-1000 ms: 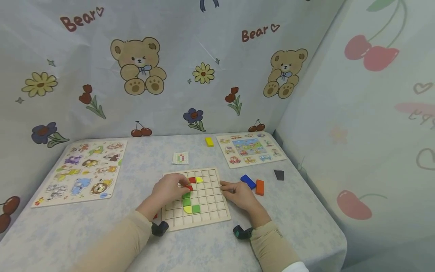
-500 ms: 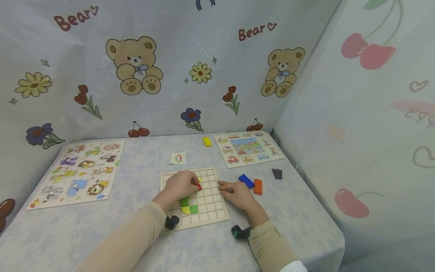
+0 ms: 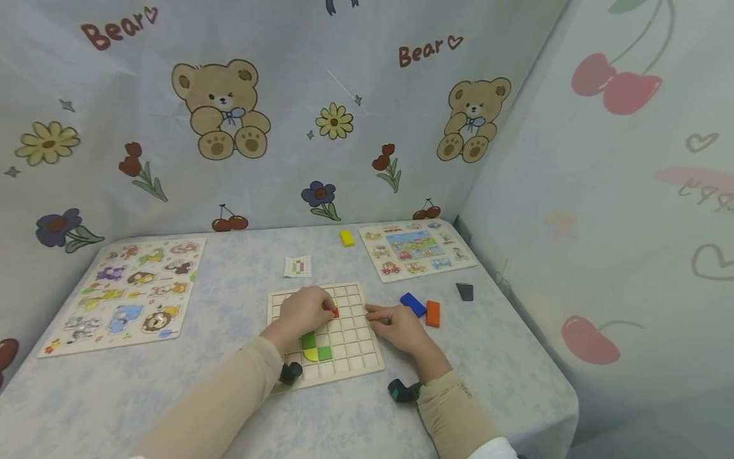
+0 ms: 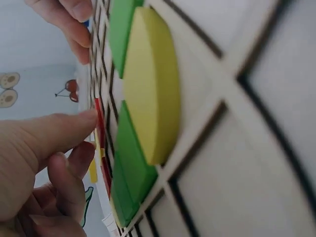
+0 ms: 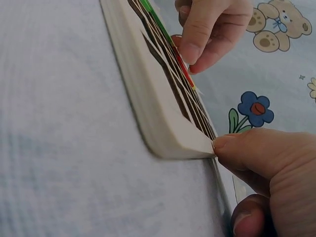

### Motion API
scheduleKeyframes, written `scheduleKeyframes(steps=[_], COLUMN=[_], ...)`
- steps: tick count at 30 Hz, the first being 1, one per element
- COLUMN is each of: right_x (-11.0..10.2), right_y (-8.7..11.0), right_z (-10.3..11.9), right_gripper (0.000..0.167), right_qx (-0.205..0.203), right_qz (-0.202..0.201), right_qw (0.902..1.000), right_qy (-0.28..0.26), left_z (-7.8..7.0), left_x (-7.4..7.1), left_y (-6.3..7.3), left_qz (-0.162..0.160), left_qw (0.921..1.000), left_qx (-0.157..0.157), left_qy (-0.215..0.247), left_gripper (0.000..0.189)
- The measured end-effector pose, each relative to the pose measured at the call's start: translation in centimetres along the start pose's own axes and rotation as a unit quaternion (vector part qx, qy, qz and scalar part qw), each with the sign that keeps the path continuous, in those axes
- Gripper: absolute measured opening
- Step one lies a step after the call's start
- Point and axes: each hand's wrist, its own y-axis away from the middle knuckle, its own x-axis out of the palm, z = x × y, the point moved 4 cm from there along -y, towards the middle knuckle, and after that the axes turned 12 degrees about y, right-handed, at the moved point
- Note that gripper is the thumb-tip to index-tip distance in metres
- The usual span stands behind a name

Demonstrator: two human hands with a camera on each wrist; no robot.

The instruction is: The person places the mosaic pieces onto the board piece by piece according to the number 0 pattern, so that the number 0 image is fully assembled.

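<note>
A wooden grid board (image 3: 357, 366) lies in front of me. My left hand (image 3: 305, 312) is over its upper left part, thumb and fingertip pinching a small red block (image 3: 336, 313) down at the grid. The left wrist view shows the thumb tip against the red block (image 4: 100, 121). Nearer me on the grid sit green blocks (image 3: 325, 352) and a yellow round-edged block (image 3: 310, 355); the hand hides other pieces. At the board's right edge, my right hand (image 3: 399, 328) touches the rim with its fingertips; its thumb rests on the corner in the right wrist view.
A small pattern card (image 3: 297, 266) and a yellow block (image 3: 346, 238) lie behind the board. Blue (image 3: 413, 305) and orange (image 3: 432, 314) blocks and a dark piece (image 3: 465, 292) are at right. An animal puzzle (image 3: 189, 280) stands left, a vehicle puzzle (image 3: 390, 271) back right.
My left hand has moved right across the grid with the red block, now held near the yellow piece in the upper row. The right hand stays at the rim. The head view has shifted slightly.
</note>
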Motion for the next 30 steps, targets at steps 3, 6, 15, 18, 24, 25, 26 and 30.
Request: scheduleKeyframes(steps=[3, 6, 15, 18, 24, 25, 26, 30], right_x=[0.2, 0.3, -0.4, -0.5, -0.4, -0.4, -0.3, -0.1], right_y=[-0.2, -0.2, 0.0, 0.2, 0.2, 0.2, 0.2, 0.1], right_z=[0.3, 0.6, 0.1, -0.1, 0.1, 0.1, 0.2, 0.3], right_gripper=[0.021, 0.021, 0.02, 0.02, 0.02, 0.02, 0.02, 0.02], right_qx=[-0.001, 0.0, 0.027, 0.025, 0.02, 0.021, 0.022, 0.027], right_qz=[0.004, 0.004, -0.009, -0.012, -0.007, -0.006, -0.005, -0.008], right_qw=[1.0, 1.0, 0.9994, 0.9994, 0.9998, 0.9998, 0.9997, 0.9996], right_qy=[-0.001, 0.0, 0.02, 0.022, 0.003, 0.001, 0.002, 0.009], left_z=[0.4, 1.4, 7.5, 9.5, 11.8, 11.9, 11.9, 12.2], left_x=[-1.5, -3.9, -8.1, -7.5, -6.1, -6.0, -6.0, -5.9], left_y=[1.3, 3.5, 10.5, 11.5, 12.4, 12.5, 12.6, 12.8], left_qz=[-0.01, -0.032, -0.086, -0.087, -0.051, -0.043, -0.038, -0.031], left_qw=[0.9998, 0.9988, 0.9891, 0.9873, 0.9897, 0.9913, 0.9924, 0.995], left_qx=[0.007, 0.005, -0.078, -0.074, -0.027, -0.015, -0.011, 0.0], left_qy=[0.017, 0.037, 0.091, 0.111, 0.131, 0.124, 0.116, 0.095], left_gripper=[0.009, 0.017, 0.036, 0.038, 0.029, 0.029, 0.029, 0.034])
